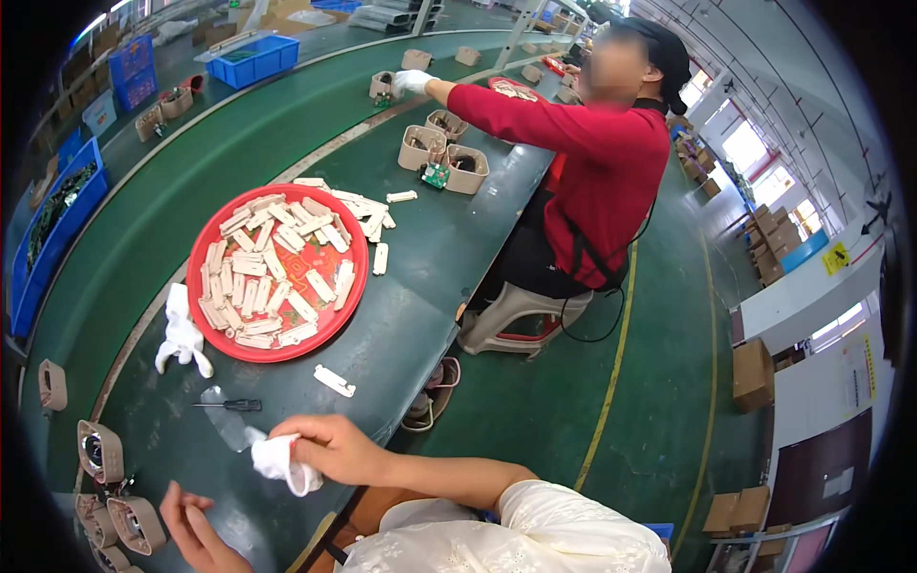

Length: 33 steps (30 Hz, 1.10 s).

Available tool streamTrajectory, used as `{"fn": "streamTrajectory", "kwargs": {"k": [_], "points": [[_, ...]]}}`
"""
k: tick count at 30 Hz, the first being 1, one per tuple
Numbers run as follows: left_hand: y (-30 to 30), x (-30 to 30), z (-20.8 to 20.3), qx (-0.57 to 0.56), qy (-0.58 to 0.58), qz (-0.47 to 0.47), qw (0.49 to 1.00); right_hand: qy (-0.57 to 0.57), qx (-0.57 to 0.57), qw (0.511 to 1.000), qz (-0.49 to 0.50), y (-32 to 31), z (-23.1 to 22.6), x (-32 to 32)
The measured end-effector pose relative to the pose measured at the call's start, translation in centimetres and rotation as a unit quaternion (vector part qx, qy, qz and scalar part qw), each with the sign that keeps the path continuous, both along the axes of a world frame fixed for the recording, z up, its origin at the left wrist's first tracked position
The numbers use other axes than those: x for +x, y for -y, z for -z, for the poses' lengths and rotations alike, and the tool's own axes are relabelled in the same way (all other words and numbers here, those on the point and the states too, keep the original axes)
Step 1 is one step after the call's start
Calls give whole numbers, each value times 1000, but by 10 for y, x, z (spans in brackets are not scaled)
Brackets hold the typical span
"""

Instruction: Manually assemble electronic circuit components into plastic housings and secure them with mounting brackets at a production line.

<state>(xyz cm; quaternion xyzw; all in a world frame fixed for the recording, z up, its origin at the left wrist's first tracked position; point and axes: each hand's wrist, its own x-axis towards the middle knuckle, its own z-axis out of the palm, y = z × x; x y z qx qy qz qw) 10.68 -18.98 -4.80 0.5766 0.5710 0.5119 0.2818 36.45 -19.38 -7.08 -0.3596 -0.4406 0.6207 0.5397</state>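
At the far left, a blue bin (59,239) stands near the dark rim, its tangled contents hard to make out. One beige housing (53,385) sits on the green conveyor (143,229); below it at least four other housings (113,458) crowd together, overlapping, the lowest cut off by the shadowed rim. Just beside them is the person's left hand (199,537), open with fingers loosely bent, its wrist outside the view. One white glove (181,334) lies flat above. Next come one dark screwdriver (239,405) and one clear plastic bag (224,432), whose near end is covered by a white cloth (287,465). That cloth is over the table (411,258), pinched in the right hand (334,451), too bunched for its shape to be read. One round red tray (197,258) carries dozens of pale strips (250,267), stacked too thickly to count; one lone strip (334,381) lies nearer the right hand. Farther right, three housings (466,172) stand beside one green circuit board (435,176). A co-worker's red sleeve (535,119) reaches across, its gloved hand (413,82) at another housing.
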Motion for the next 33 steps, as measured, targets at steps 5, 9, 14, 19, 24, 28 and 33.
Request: {"fn": "streamTrajectory", "kwargs": {"k": [5,9,14,19,24,28,33], "points": [[4,50,-30,-42,-68,231,970,63,155,985,39,-12,8,-24],[-16,65,-22,36,-199,219,955,40,91,995,-2,-23,5,-29],[-23,48,-8,9,-195,199,960,47,134,990,24,-30,15,-39],[-35,45,-9,15,-197,247,949,53,108,992,36,-28,26,-41],[-48,52,-8,40,-174,231,957,89,120,985,83,-34,19,-32],[-53,49,-2,15,-164,204,965,58,90,991,82,-34,14,-31],[-50,45,-7,-1,-183,158,970,31,68,996,47,-33,20,-36]]}}
